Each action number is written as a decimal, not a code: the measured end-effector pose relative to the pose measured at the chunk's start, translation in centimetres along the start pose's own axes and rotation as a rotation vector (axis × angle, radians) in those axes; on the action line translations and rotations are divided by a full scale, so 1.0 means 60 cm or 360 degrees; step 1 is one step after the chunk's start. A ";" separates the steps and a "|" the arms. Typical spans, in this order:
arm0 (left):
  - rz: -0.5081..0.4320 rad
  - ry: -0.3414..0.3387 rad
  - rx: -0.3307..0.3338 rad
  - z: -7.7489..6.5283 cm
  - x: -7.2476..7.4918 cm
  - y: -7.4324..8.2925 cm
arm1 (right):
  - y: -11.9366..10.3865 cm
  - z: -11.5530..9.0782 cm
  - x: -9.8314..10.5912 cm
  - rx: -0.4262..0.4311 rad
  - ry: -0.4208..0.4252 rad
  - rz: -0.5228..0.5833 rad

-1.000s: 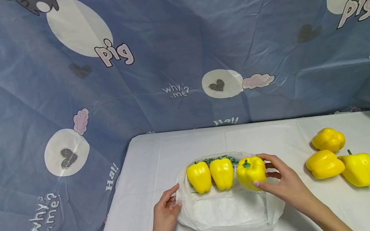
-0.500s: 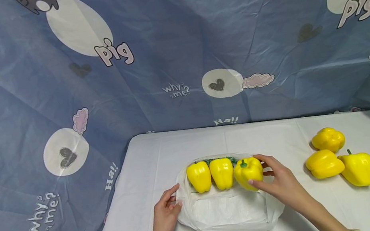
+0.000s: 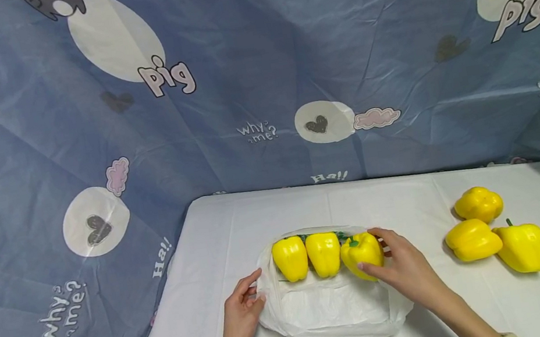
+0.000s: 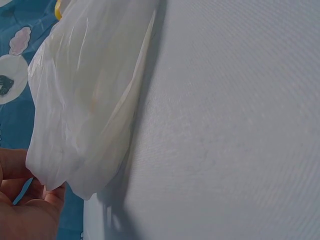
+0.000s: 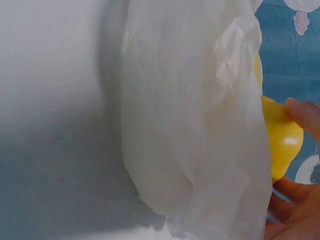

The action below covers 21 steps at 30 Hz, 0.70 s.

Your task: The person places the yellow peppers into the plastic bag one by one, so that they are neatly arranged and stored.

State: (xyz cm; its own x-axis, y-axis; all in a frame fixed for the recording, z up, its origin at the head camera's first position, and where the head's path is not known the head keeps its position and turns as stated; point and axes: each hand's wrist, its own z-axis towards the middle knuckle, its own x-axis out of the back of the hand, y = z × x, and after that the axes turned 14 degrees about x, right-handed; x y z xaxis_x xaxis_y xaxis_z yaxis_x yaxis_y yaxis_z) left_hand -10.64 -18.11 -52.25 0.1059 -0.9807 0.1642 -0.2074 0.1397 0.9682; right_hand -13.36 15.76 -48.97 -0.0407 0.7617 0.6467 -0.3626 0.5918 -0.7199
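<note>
A white plastic bag (image 3: 335,314) sits with its mouth spread wide on the table. Two yellow bell peppers lie side by side in it, one at the left (image 3: 291,259) and one in the middle (image 3: 325,254). At the bag's right side, my right hand (image 3: 405,268) grips a third yellow bell pepper (image 3: 362,257), green stem up, thumb in front and fingers behind. The right wrist view shows this pepper (image 5: 282,137) partly hidden by the bag wall. My left hand (image 3: 242,311) pinches the bag's left rim; in the left wrist view its fingertips meet the plastic (image 4: 85,110).
Three more yellow bell peppers lie grouped on the right of the white table (image 3: 391,196): one at the back (image 3: 479,205), one in the middle (image 3: 473,240) and one with a stem at the front right (image 3: 524,247). A blue printed cloth (image 3: 255,76) hangs behind.
My right hand has moved the held pepper slightly left and a little down, closer to the middle pepper. The left hand has stayed at the bag's rim.
</note>
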 end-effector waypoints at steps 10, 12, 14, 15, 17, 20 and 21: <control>0.0001 0.0006 0.0011 0.000 0.000 -0.002 | -0.001 0.010 -0.009 -0.0046 0.0019 -0.0143; 0.0001 0.0006 0.0010 0.000 0.000 -0.003 | -0.001 0.012 -0.010 -0.0059 0.0020 -0.0156; -0.0004 0.0007 0.0008 0.000 0.000 -0.003 | 0.000 0.014 -0.011 -0.0073 0.0013 -0.0160; -0.0005 0.0006 0.0006 0.000 -0.001 -0.003 | 0.000 0.014 -0.011 -0.0077 0.0009 -0.0159; -0.0007 0.0005 -0.0001 0.000 -0.001 -0.004 | 0.001 0.015 -0.010 -0.0084 -0.0003 -0.0154; 0.0000 0.0006 -0.0008 0.000 0.000 -0.003 | 0.000 0.016 -0.008 -0.0085 -0.0014 -0.0144; 0.0002 0.0006 -0.0007 0.000 0.000 -0.002 | 0.000 0.017 -0.008 -0.0085 -0.0016 -0.0140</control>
State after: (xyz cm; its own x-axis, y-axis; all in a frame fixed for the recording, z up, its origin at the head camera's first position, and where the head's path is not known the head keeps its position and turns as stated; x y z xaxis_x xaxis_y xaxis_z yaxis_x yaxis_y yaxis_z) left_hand -10.59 -18.10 -52.38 0.1094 -0.9801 0.1659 -0.2034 0.1413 0.9688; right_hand -14.26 15.12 -49.01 -0.0205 0.7034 0.7105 -0.3150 0.6699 -0.6723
